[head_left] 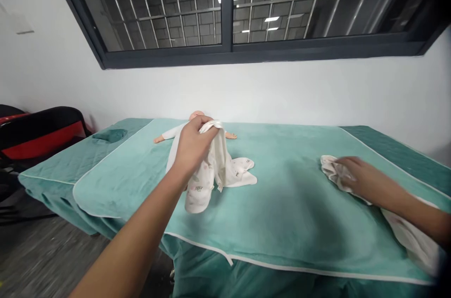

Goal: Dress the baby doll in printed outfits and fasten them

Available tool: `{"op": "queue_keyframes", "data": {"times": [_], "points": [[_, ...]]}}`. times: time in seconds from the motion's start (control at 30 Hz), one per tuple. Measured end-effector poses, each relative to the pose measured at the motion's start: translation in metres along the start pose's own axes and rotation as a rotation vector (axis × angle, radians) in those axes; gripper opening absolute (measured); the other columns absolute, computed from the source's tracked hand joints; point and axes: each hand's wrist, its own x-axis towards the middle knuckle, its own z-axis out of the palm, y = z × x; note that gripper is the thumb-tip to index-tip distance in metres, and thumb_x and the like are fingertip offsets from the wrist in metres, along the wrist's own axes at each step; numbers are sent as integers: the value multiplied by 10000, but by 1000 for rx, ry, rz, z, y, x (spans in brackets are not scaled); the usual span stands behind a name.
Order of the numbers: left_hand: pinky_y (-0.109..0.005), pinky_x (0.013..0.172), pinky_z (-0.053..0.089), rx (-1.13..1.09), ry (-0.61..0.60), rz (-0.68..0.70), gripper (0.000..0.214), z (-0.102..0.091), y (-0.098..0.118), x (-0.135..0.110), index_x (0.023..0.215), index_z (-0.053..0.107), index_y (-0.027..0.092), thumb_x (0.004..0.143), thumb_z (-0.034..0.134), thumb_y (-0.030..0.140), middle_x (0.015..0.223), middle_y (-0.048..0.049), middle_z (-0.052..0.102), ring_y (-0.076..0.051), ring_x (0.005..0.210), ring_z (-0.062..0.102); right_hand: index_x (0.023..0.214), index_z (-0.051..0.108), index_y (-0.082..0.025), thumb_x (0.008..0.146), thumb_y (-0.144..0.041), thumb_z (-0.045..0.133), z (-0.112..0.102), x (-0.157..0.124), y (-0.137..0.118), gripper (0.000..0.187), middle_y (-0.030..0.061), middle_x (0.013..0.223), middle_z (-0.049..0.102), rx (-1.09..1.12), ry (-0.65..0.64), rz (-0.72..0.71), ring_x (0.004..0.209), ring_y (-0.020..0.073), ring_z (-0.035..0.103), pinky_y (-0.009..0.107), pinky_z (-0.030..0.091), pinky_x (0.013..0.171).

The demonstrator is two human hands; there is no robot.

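A baby doll (196, 117) in white printed clothes lies on its back on a teal quilted table cover (289, 204), head toward the wall. My left hand (193, 143) is closed on a fold of the doll's white garment (220, 166) and holds it lifted above the doll's body. The doll's footed legs spread out toward me below that hand. To the right, my right hand (355, 173) rests with curled fingers on a crumpled white cloth (334, 171) that trails under my forearm toward the table's near right edge.
A darker teal sheet (116, 134) lies under the cover and shows at both table ends. A black and red seat (38, 131) stands at the left. A white wall with a barred window (225, 4) is behind the table.
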Motion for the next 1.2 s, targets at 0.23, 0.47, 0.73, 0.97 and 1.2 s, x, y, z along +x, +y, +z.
{"op": "queue_keyframes", "data": {"times": [0.23,0.47,0.73,0.97,1.2], "points": [[-272,597,377,361,-229,305,138,36,48,-17,946,653,263,834,597,322,758,33,681,-171,705,609,1249,583,-268,915,-419,595,2,13,-212,367,41,1271,648,706,-193,-354,1160,250,604,384,489,972],[-298,590,390,1109,-118,586,235,29,50,-18,1021,578,188,853,453,80,956,-78,649,-201,753,657,1032,637,-230,909,-213,468,-12,40,-258,210,14,946,691,760,215,-385,801,168,607,276,453,694],[-306,552,342,973,-127,463,220,49,41,-19,1097,555,190,918,434,153,888,-62,695,-223,729,680,1014,604,-241,834,-169,466,-24,46,-258,238,-12,831,670,433,202,-400,681,157,561,263,361,610],[-316,526,258,1000,-139,437,346,39,33,-10,1087,629,200,835,438,60,933,-61,723,-217,738,674,1076,619,-248,901,-180,425,-5,53,-198,270,8,1045,718,115,111,-320,851,201,631,296,375,677],[-319,587,346,847,-130,320,310,29,-24,8,997,663,225,838,436,85,978,-33,730,-240,851,673,1036,637,-212,927,-220,404,13,57,-140,257,56,1025,696,-53,148,-280,1001,262,588,361,405,811]]}}
